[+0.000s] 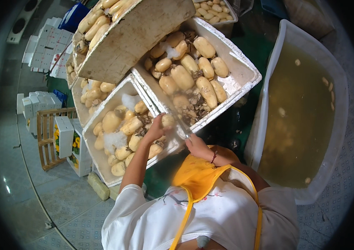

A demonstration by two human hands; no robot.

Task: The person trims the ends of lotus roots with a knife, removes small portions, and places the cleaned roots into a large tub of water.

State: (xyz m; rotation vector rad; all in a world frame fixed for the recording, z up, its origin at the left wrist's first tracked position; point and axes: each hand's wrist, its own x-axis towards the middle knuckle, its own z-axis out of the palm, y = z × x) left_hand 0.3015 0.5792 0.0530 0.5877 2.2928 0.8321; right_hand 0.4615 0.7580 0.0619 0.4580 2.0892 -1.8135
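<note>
My left hand [156, 127] holds a pale, rounded lotus root segment [167, 120] over the inner edges of two white foam boxes. A knife [181, 124] with a light blade is in my right hand [196, 145], its blade pointing up and left, close to that segment. Lotus root segments with ice lumps [115, 141] fill the lower left foam box [94, 125]. The upper right foam box [242, 70] contains more lotus roots [182, 77] and a pile of brown trimmings [195, 104] near its lower corner. Whether the blade touches the held segment cannot be told.
At the right stands a large white tub [336, 125] of murky water with several pieces afloat. Another foam box [136, 34] of lotus roots is stacked at the upper left. A wooden pallet [44, 140], foam boxes and a hose [31, 179] are at the left.
</note>
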